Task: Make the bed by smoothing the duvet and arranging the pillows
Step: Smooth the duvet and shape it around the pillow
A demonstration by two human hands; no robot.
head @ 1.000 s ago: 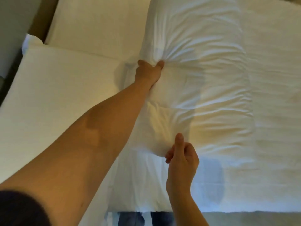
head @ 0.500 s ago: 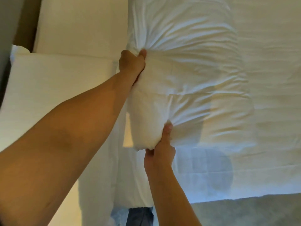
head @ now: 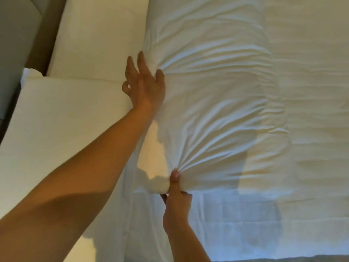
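The left hand (head: 145,86) has been released from the duvet (head: 217,110) since the earlier frame. It is now spread open at the duvet's edge, thumb touching. A bunched corner is pinched by the right hand (head: 176,201) — pillows (head: 66,120) are seen left of both hands.

Stretches bare left arm forward, left hand (head: 145,86) with fingers spread; pinches bunched white cloth corner (head: 158,183) in right hand (head: 176,200), thumb up, nearer the body.
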